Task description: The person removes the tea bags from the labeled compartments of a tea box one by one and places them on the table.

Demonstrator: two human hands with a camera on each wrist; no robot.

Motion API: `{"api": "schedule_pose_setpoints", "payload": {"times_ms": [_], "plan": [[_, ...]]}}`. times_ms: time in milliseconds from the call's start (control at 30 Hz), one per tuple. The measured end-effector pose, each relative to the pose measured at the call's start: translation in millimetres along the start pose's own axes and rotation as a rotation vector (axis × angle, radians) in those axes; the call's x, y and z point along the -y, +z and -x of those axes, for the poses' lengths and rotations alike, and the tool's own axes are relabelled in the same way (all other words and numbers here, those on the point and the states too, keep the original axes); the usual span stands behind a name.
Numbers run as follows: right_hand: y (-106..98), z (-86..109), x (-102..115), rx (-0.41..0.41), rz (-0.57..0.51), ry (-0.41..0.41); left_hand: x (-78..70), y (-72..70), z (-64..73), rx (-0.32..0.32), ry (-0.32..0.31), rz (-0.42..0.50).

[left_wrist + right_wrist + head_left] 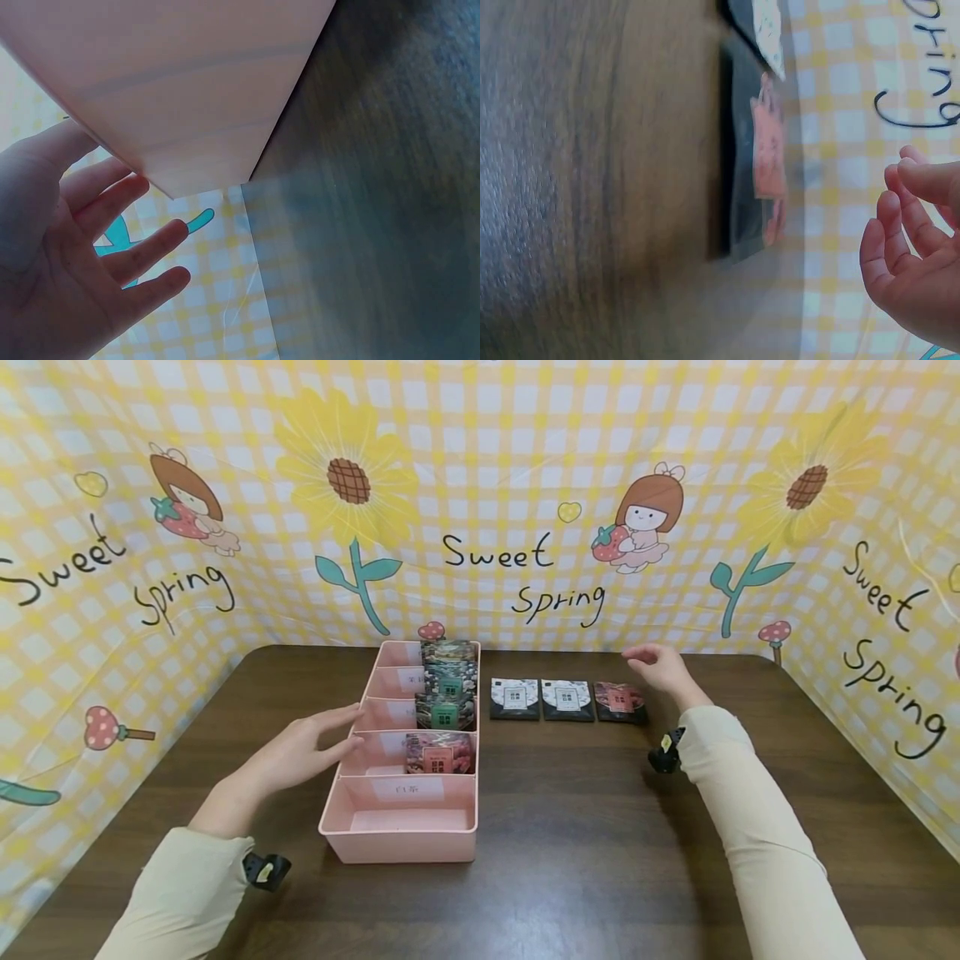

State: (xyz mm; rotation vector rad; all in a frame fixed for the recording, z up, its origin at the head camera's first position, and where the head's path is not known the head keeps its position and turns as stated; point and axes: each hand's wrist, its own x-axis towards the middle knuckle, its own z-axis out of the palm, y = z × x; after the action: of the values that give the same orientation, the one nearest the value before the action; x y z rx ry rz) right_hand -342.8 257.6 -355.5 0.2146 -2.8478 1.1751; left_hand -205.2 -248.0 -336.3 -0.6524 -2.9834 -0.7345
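Observation:
A pink box (397,847) with several compartments stands on the table. My left hand (296,750) touches its left rim with fingers extended, and in the left wrist view the fingers (146,251) spread beside the box wall (187,97). To the right of the box lie two black-and-white sachets (514,698) and, at the row's right end, a red-and-black sachet (620,702). Above and to the right of that red sachet hovers my right hand (663,673). Its fingers (876,259) are loosely bent and hold nothing in the right wrist view.
Inside the box, a red sachet (441,755) lies in the second compartment from the front, and green sachets (446,715) lie in those behind. White labels (397,789) mark the compartments. A yellow checked cloth (480,468) hangs around the dark wooden table (570,843).

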Motion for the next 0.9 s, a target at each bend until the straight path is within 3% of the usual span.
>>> {"api": "schedule_pose_setpoints", "payload": {"times_ms": [500,900], "plan": [[-3.7,12.9,33.6,0.03,-0.039,-0.105,-0.8,-0.3,0.6,-0.003,0.001,-0.007],[9.0,30.2,68.0,0.118,-0.143,-0.196,-0.3,0.1,0.4,-0.008,0.009,-0.006]]}}
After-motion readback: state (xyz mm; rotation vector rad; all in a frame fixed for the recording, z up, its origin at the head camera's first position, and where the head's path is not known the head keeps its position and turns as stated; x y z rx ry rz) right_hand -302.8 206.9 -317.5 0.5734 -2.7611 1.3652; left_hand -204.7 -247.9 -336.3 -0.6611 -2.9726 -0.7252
